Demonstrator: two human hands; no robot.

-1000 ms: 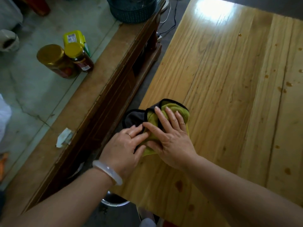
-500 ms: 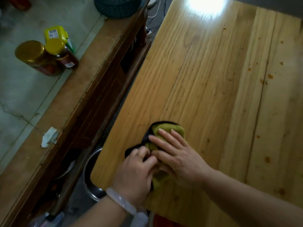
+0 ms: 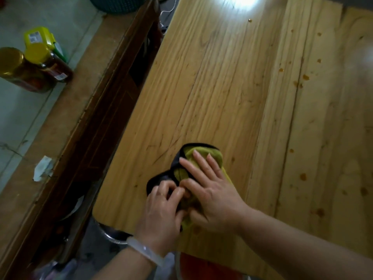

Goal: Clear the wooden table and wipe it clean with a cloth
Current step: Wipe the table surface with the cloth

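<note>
A folded green cloth with a black edge (image 3: pixel 212 153) lies on the light wooden table (image 3: pixel 232 87) near its front left corner. My right hand (image 3: pixel 210 188) presses flat on the cloth with straight, spread fingers. My left hand (image 3: pixel 163 209), with a pale bangle on the wrist, pinches the cloth's left part with curled fingers. Both hands cover most of the cloth. Small brown stains (image 3: pixel 302 77) dot the table's right half.
A dark wooden cabinet (image 3: pixel 84 122) runs along the table's left side, with a narrow gap between. On its glass top stand two jars with gold lids (image 3: pixel 32 65) and a yellow box (image 3: pixel 39 37); a crumpled paper scrap (image 3: pixel 42 168) lies nearer. A metal bowl (image 3: pixel 113 233) sits below the table corner.
The cloth and both hands have slid from the table's left edge inward onto the surface. The left hand's fingers now curl into the cloth.
</note>
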